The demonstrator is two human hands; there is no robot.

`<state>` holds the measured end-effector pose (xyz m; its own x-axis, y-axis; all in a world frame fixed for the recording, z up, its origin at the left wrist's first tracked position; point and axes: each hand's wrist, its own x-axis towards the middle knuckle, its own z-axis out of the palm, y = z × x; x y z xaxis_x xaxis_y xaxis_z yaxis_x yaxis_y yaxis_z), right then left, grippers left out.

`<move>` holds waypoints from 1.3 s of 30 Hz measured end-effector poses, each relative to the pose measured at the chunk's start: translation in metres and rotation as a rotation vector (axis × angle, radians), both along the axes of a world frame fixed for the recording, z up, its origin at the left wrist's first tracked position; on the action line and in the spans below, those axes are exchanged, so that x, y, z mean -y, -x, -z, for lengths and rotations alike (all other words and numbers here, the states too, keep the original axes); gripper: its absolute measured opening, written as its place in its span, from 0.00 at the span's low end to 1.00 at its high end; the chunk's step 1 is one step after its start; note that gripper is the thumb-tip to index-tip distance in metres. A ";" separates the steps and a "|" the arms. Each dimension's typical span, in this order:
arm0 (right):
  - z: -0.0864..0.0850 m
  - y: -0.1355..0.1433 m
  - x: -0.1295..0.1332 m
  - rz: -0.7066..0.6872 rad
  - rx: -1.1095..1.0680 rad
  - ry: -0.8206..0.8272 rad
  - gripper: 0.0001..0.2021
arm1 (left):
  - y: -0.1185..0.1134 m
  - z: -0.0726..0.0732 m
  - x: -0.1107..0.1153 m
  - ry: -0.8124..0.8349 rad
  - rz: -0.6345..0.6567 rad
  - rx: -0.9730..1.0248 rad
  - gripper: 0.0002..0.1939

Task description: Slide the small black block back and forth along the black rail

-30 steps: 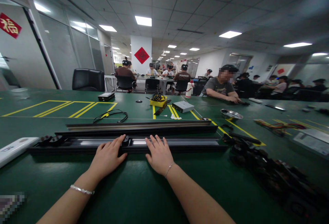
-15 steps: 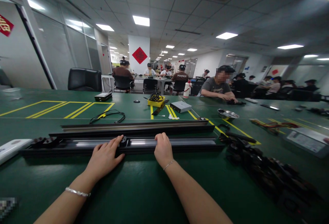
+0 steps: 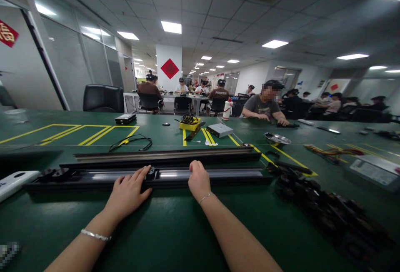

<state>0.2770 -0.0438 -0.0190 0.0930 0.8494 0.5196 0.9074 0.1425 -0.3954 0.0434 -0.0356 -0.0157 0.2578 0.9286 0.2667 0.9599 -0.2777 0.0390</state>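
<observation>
A long black rail (image 3: 178, 174) with a shiny silver strip lies crosswise on the green table before me. My left hand (image 3: 128, 193) rests over its middle, fingers stretched across the top and thumb apart at the near side. The fingertips are beside a small black block (image 3: 151, 173) set in the channel. Further right along the same rail, my right hand (image 3: 199, 182) is closed, its fingers curled down at the channel; what they pinch is hidden. Behind lies a second black rail (image 3: 168, 154), parallel to the first. More small black blocks (image 3: 61, 173) sit at the left end.
Dark parts (image 3: 325, 209) are heaped at right, near a boxy grey unit (image 3: 371, 170) with coloured wires. Beyond the rails are a metal bowl (image 3: 277, 138), a grey box (image 3: 219, 130), a yellow tray (image 3: 189, 124) and a black cable (image 3: 131, 141). A co-worker (image 3: 264, 105) sits across.
My hands stay almost where they were on the rail. A dark blurred shape has appeared at the left edge of the table. Across the table, the co-worker's hands have moved apart.
</observation>
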 end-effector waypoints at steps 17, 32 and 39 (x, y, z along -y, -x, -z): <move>0.005 0.000 0.007 -0.128 -0.003 -0.047 0.15 | -0.008 -0.003 0.002 0.047 -0.006 -0.022 0.35; 0.001 0.004 0.013 -0.334 0.376 0.144 0.24 | -0.011 -0.001 0.004 -0.009 0.002 -0.030 0.34; 0.001 0.004 0.014 -0.336 0.364 0.156 0.25 | -0.012 -0.005 0.005 0.004 0.007 -0.048 0.35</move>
